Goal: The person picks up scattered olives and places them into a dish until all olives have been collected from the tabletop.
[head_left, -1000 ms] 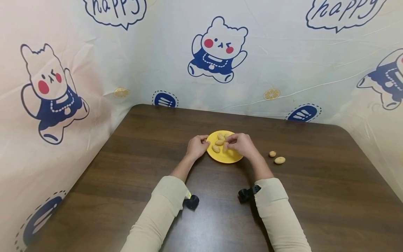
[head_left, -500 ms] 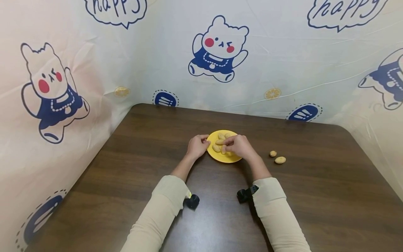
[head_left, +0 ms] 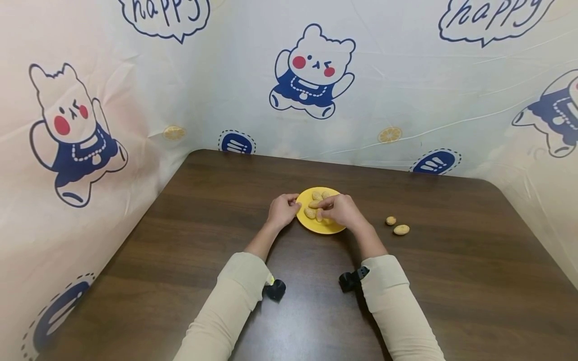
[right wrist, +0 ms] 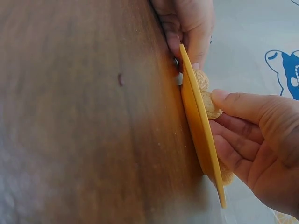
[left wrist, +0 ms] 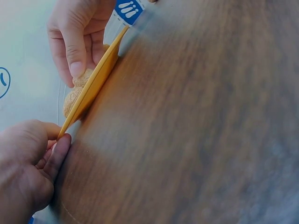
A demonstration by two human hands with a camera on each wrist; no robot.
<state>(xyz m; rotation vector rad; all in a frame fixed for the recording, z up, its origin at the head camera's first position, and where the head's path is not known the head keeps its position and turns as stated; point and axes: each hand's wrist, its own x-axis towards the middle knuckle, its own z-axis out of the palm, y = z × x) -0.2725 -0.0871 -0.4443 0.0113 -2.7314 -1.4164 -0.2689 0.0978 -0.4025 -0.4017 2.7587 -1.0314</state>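
Note:
A yellow plate [head_left: 321,229] lies on the dark wooden table, with several unshelled peanuts [head_left: 309,212] on it. At its left rim, my left hand [head_left: 282,211] pinches the edge between thumb and fingers, as the left wrist view also shows. Over the plate's right half, my right hand [head_left: 345,210] pinches one peanut [right wrist: 211,107] with thumb and fingertips. That peanut is low, right at the plate's surface beside another peanut. My right fingers hide part of the plate and some of what lies on it.
Two more peanuts [head_left: 401,229] lie on the table to the right of the plate. Behind the table [head_left: 460,281] hangs a pale cloth [head_left: 235,65] printed with cartoon bears. Each wrist carries a small black camera [head_left: 275,290].
My right hand has shifted slightly left over the plate, bringing its peanut down among the others. My left hand has stayed at the rim.

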